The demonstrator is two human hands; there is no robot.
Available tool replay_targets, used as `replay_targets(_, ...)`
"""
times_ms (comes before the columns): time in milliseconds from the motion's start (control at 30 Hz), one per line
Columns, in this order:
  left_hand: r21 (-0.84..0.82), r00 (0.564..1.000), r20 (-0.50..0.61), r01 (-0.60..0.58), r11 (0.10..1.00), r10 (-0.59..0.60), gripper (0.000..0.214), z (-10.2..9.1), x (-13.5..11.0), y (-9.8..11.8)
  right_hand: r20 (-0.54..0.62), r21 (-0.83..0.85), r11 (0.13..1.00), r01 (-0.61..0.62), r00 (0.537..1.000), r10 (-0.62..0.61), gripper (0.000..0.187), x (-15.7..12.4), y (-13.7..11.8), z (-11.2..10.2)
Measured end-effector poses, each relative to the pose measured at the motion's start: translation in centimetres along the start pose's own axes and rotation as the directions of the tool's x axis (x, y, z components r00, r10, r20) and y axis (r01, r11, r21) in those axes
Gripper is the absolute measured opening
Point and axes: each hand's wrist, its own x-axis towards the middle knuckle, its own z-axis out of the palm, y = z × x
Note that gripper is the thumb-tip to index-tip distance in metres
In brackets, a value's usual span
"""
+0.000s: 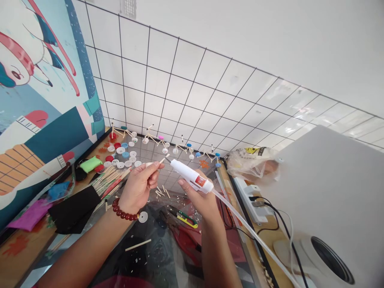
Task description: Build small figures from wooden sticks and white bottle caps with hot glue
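Observation:
My left hand (140, 185), with a red bead bracelet on its wrist, is closed in a pinch on a short wooden stick (163, 160). A small pale piece shows at the stick's far end. My right hand (201, 202) is wrapped round a white hot glue gun (186, 172). Its nozzle points left, close beside the stick; whether they touch, I cannot tell. A long translucent glue stick (246, 226) runs out of the gun's back toward the lower right. Below the hands, several short cut sticks (162, 192) lie on the table.
Bottle caps (120, 150) and small stick figures (183, 148) stand along the wire grid. A stick bundle (109, 180) and black sheets (75, 209) lie left. Red-handled pliers (184, 240) and yellow-green snips (186, 219) lie below the gun. A power strip (250, 200) is at right.

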Motion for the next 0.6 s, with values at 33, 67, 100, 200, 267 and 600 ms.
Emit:
replay_targets(33, -0.014, 1.0, 0.013, 0.024, 1.0, -0.023, 0.031, -0.05, -0.02, 0.1, -0.005, -0.006, 1.0, -0.002, 1.0, 0.002, 0.029, 0.02, 0.03, 0.03)
replay_targets(67, -0.031, 0.998, 0.025, 0.051, 0.998, -0.05, 0.031, -0.1, -0.04, 0.2, -0.026, -0.008, 1.0, -0.005, 1.0, 0.005, 0.029, 0.06, 0.09, 0.06)
replay_targets(100, -0.051, 0.996, 0.036, 0.084, 0.995, -0.082, 0.031, -0.14, -0.04, 0.29, -0.055, -0.005, 1.0, -0.007, 0.998, 0.007, 0.029, 0.1, 0.16, 0.09)
replay_targets(200, -0.123, 0.98, 0.055, 0.195, 0.973, -0.189, 0.027, -0.22, 0.0, 0.48, -0.082, 0.013, 1.0, -0.003, 0.997, 0.004, 0.028, 0.17, 0.28, 0.09)
replay_targets(267, -0.164, 0.968, 0.066, 0.251, 0.954, -0.243, 0.024, -0.24, 0.04, 0.53, -0.046, 0.01, 1.0, 0.0, 0.999, 0.0, 0.028, 0.16, 0.22, 0.04)
replay_targets(600, -0.202, 0.959, 0.135, 0.274, 0.94, -0.251, 0.024, -0.44, 0.12, 0.4, -0.133, 0.056, 0.998, -0.029, 0.99, 0.037, 0.026, -0.1, 0.87, -0.04)
